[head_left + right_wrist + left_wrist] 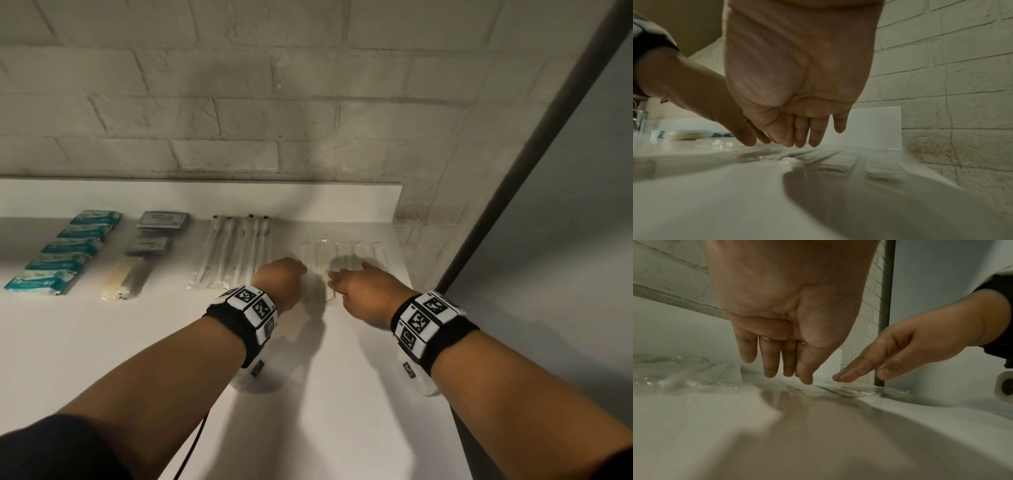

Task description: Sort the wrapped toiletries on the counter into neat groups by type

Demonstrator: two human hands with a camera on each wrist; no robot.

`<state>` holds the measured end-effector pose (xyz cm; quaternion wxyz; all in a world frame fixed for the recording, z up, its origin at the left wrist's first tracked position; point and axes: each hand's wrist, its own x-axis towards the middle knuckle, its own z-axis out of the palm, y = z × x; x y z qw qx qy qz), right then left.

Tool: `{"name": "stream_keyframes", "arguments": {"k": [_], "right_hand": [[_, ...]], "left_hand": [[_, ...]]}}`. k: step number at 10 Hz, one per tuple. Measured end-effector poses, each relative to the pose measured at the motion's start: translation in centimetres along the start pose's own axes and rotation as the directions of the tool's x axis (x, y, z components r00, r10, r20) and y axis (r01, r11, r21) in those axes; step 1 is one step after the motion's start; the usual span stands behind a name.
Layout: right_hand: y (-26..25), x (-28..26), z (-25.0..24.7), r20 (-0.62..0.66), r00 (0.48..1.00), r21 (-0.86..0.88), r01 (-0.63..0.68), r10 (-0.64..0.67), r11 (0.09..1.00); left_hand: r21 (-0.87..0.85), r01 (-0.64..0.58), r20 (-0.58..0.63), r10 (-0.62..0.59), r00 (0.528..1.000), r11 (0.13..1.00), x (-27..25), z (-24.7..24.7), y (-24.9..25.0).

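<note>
A row of white combs in clear wrappers (352,255) lies on the white counter (171,342) at the right, near the wall. Both hands hover over the near ends of this row. My left hand (291,270) points its straight fingers (770,365) down at a wrapper (849,391). My right hand (342,279) is beside it, its fingers (816,134) straight and close together above the combs (840,162). Neither hand grips anything. Whether the fingertips touch the wrappers I cannot tell.
Left of the combs lie wrapped toothbrushes (236,253), then grey packets (161,221) with a yellowish packet (121,281) in front, then a column of teal packets (65,251). A brick wall (308,120) backs the counter; its right edge (428,342) drops off.
</note>
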<state>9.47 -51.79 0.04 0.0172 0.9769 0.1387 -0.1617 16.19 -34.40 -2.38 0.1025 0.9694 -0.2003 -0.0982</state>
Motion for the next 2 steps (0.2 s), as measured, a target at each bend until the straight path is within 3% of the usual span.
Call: {"name": "stream_keyframes", "arguments": {"k": [2], "right_hand": [[-1.4, -3.7, 0.4, -0.092, 0.996, 0.219, 0.033, -0.013, 0.975]], "left_hand": [[-0.11, 0.037, -0.057, -0.044, 0.997, 0.993, -1.6, -0.3, -0.5]]}}
